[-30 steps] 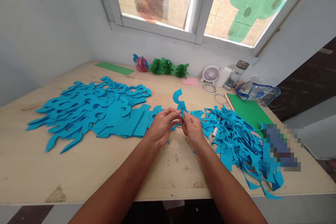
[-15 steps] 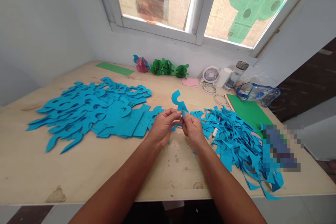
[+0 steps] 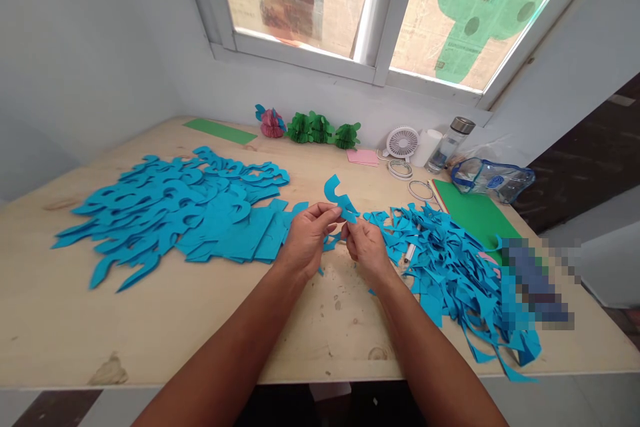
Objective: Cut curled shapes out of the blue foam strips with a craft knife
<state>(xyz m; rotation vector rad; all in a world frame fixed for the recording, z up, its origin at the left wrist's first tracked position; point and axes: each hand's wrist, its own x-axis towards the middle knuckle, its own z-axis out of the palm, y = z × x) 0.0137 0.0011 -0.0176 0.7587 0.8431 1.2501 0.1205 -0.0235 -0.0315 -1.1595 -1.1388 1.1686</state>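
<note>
A curved, hook-shaped blue paper cut-out (image 3: 344,203) is held up above the middle of the table. My left hand (image 3: 311,235) pinches it between thumb and fingers from the left. Just to the right, my right hand (image 3: 366,244) has its fingers closed at the lower end of the same piece; the exact grip of those fingertips is partly hidden. Left of my hands lies a broad spread of curved blue paper shapes (image 3: 165,197), with squarer blue sheets (image 3: 240,233) beside them. A tangled heap of blue paper scraps (image 3: 450,267) lies to the right.
A white marker (image 3: 410,252) lies among the scraps. Green sheets (image 3: 475,213) and a clear pouch (image 3: 493,179) are at the right. Along the wall stand green paper ornaments (image 3: 320,128), a small fan (image 3: 401,142) and a glass bottle (image 3: 450,143). The table's front edge (image 3: 320,383) is close.
The blue paper cut-out has turned and tilted slightly between my fingers, its lower end now pointing more to the right. My hands have shifted only a little.
</note>
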